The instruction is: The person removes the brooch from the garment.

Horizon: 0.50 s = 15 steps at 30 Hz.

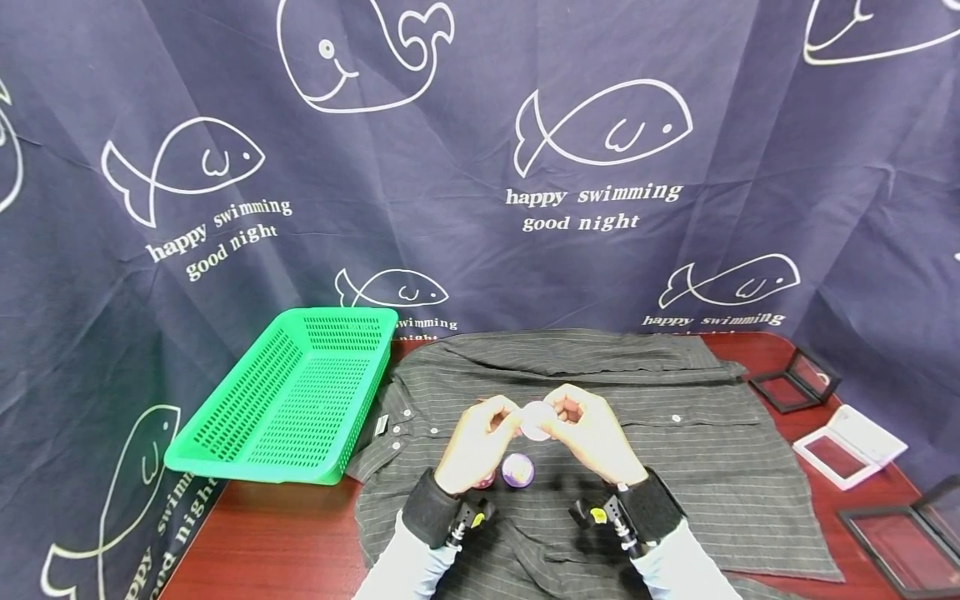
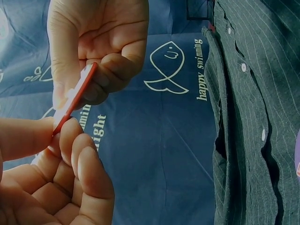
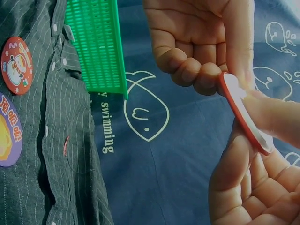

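Between both hands, above the shirt, is a round flat badge (image 1: 536, 421), pale on the face toward the head camera. In the left wrist view this badge (image 2: 77, 96) is edge-on, with a red rim. My left hand (image 1: 476, 442) pinches one edge between thumb and fingers. The opposite edge is pinched by my right hand (image 1: 596, 433). Below them a purple badge (image 1: 518, 471) lies on the dark striped shirt (image 1: 720, 475). Beside it is a red badge (image 3: 17, 65), partly hidden by my left hand in the head view.
A green plastic basket (image 1: 300, 400) stands at the left on the red-brown table (image 1: 277, 533). Along the right side lie a small black hinged case (image 1: 795, 383), a white one (image 1: 851, 446) and a larger black one (image 1: 900, 542). A dark blue curtain (image 1: 465, 167) hangs behind.
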Tool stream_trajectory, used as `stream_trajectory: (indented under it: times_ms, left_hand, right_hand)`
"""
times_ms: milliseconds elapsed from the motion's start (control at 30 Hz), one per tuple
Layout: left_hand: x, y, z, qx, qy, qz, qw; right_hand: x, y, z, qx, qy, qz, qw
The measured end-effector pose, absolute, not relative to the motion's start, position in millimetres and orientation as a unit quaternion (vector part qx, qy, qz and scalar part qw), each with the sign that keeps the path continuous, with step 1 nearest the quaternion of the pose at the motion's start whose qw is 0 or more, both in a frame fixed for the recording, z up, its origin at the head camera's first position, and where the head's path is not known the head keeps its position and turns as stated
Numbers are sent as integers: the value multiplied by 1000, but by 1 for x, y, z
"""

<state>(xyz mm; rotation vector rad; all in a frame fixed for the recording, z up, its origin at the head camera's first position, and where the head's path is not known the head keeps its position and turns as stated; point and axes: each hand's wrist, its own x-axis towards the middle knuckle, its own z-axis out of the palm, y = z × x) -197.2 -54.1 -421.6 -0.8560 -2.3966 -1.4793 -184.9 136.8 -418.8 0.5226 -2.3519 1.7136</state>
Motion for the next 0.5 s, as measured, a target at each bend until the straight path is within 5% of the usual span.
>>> stream_trajectory:
  times_ms: [500]
  left_hand:
    - [-198,-56,-420,-286,-814,-496,94]
  right_hand:
    - [-187,137,-421,171,-797,572,89]
